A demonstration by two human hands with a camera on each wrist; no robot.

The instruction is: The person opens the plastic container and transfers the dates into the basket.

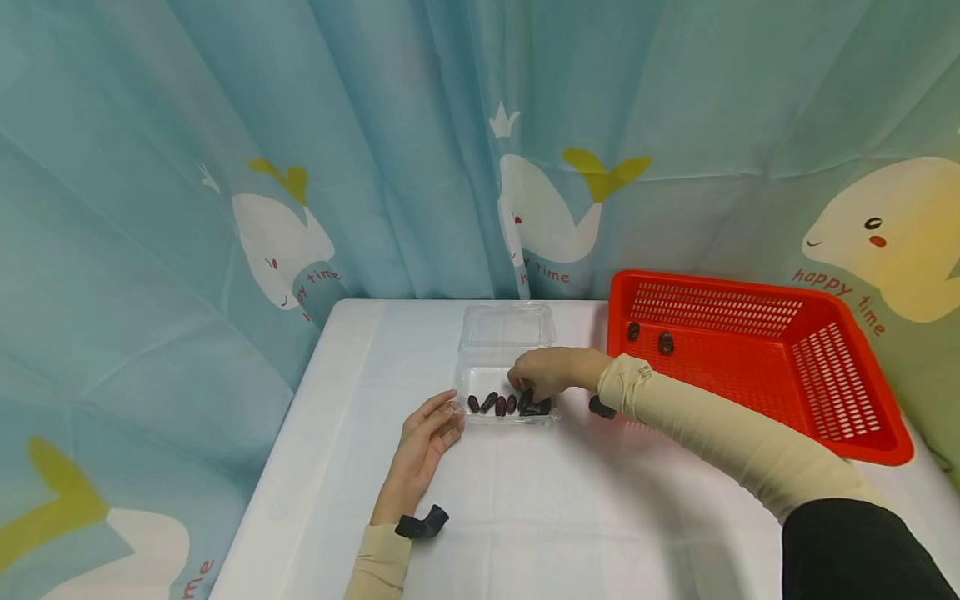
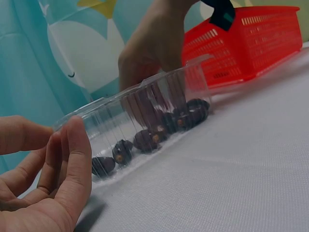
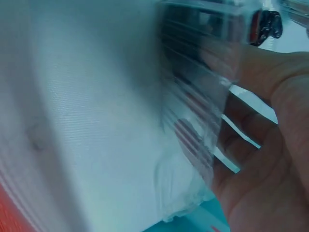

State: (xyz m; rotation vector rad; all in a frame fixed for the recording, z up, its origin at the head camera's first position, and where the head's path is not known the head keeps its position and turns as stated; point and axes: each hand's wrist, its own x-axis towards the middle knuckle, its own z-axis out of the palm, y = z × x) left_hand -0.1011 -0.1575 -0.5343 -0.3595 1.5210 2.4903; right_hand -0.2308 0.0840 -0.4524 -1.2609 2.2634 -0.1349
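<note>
In the head view, a transparent rectangular plastic box (image 1: 483, 379) is placed on the white table (image 1: 322, 492), with its clear lid (image 1: 506, 323) folded back towards the light blue curtain printed with whales (image 1: 420, 150). Several dark brown oval fruits (image 1: 500, 406) are gathered along the front wall inside the box. The front left corner is held by the left hand (image 1: 422, 446), while the right hand (image 1: 557, 372) is lowered over the right part, its fingers among the fruits. Two more fruits (image 1: 666, 342) are seen in the red perforated plastic basket (image 1: 750, 382), at the right of the box

In the left wrist view, the corner of the box is pinched by the thumb and the fingers of the left hand. Through the clear wall, the fruits are seen in a row, and the right fingers are pointed downward to them

In the right wrist view, the right fingers are partly covered by the blurred clear wall, and one fruit is seen near the hand; whether any fruit is grasped cannot be told
</note>
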